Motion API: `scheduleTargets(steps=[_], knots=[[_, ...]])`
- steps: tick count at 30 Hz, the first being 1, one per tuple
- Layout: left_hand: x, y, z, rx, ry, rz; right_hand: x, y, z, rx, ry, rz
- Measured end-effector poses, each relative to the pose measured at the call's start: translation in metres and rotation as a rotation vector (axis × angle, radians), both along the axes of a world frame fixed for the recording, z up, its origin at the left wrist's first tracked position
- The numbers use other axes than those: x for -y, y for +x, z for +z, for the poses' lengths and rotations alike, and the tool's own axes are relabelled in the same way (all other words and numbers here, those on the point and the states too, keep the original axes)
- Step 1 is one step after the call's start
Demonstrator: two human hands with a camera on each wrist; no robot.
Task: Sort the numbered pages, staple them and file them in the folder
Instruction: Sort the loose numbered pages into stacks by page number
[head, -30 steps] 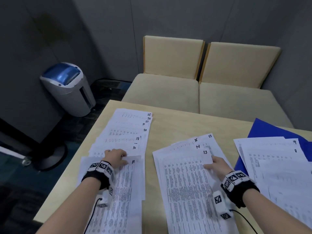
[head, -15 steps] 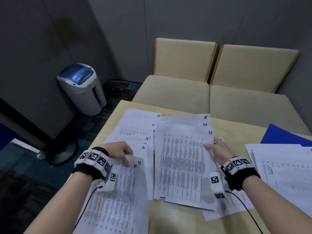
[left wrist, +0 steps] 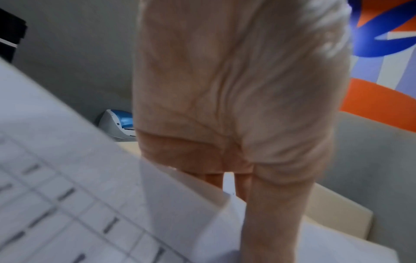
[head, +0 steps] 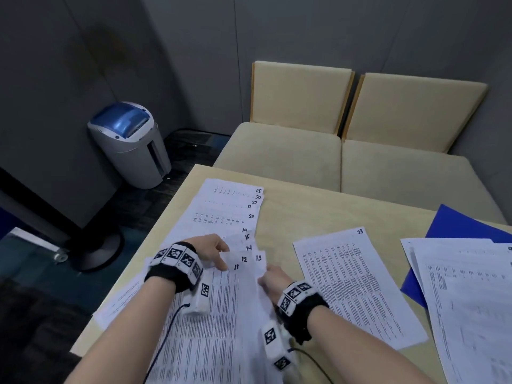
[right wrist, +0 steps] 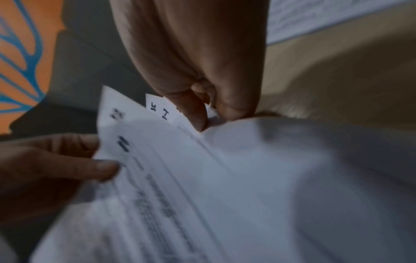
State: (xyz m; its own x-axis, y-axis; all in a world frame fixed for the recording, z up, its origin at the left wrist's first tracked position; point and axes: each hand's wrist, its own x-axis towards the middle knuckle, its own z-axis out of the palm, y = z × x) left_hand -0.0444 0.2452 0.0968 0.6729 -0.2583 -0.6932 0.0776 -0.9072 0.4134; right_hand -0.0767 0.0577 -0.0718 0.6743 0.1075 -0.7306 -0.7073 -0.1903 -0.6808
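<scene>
Two hands: both met at the near left of the pale wooden table (head: 318,206), over white printed sheets with handwritten corner numbers.
Right hand (head: 273,281): thumb and fingers clamped on the upper right corner of a small bundle of thin white sheets numbered 13, 14 and 15 (head: 256,260); the right wrist view showed the pinch at those corners.
Left hand (head: 210,250): fingers curled on the top edge of the white sheet numbered 11 (head: 221,314), sheet 12 just behind it.
Key relation: the held bundle lay just right of the left hand's sheets, touching and overlapping them, long axis running away from the person; its place seemed to be under 12 and over the fanned white stack numbered up to 25 (head: 230,214) just beyond.
Nearer hand: the right, already holding.
Materials: limp copy paper that bowed where lifted; matte table.
Elsewhere: one loose white sheet numbered 23 (head: 357,286) lay flat at centre; a flat blue card folder (head: 465,225) sat far right under another spread of white pages (head: 471,300).
Uncertain: the left wrist view was blurred, so the left grip's firmness could not be judged.
</scene>
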Motion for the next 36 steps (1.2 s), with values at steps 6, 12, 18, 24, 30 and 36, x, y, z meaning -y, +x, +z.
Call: scheduleTargets(steps=[6,12,18,24,30,36], knots=[[-0.005,0.006,-0.041,0.003,0.169,0.006,-0.021,-0.006,0.004,-0.036,-0.086,0.021],[-0.004,0.001,-0.074,0.113,0.288,-0.037,-0.020,-0.024,0.071,0.082,-0.272,0.226],[-0.008,-0.001,-0.071,0.287,0.175,-0.027,-0.007,-0.022,0.071,0.081,-0.156,0.101],[-0.011,-0.013,-0.073,0.660,0.213,0.320,0.003,-0.024,0.073,-0.036,0.003,-0.055],[-0.048,-0.038,-0.067,0.559,0.152,0.898,0.016,-0.025,0.074,-0.065,0.081,-0.150],[-0.078,-0.053,-0.076,0.184,-0.155,0.954,0.012,-0.028,0.080,-0.093,0.111,-0.156]])
